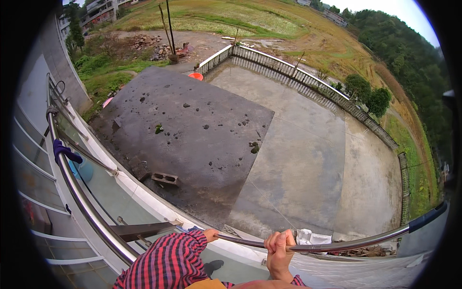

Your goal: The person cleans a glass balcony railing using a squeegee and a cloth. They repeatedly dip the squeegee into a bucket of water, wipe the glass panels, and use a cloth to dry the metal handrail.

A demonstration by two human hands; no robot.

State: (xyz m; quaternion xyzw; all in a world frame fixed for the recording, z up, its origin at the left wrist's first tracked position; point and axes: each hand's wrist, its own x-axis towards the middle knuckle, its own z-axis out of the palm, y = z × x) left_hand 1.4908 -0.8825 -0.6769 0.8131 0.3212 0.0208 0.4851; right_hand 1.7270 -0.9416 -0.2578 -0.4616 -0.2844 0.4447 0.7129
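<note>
A long metal pole (325, 247) runs across the lower right, with a dark sleeve (427, 217) at its far right end. My right hand (279, 249) is closed around its middle, fingers wrapped over the top. My left hand (210, 235) grips the thinner, darker left stretch of the same pole. A red and dark striped sleeve (164, 258) covers my left arm. Some blue material (189, 228) shows just beyond the left hand; what it is I cannot tell. Below my arm is a dark shoe (213, 266) on a pale floor.
At left, a metal rail (81, 197) carries a purple cloth (66, 151); a blue bucket (83, 170) stands beyond it. Past the white ledge (144, 200) lies a concrete yard lower down. There are a hollow concrete block (165, 178), a white sack (313, 237) and a balustrade (288, 71).
</note>
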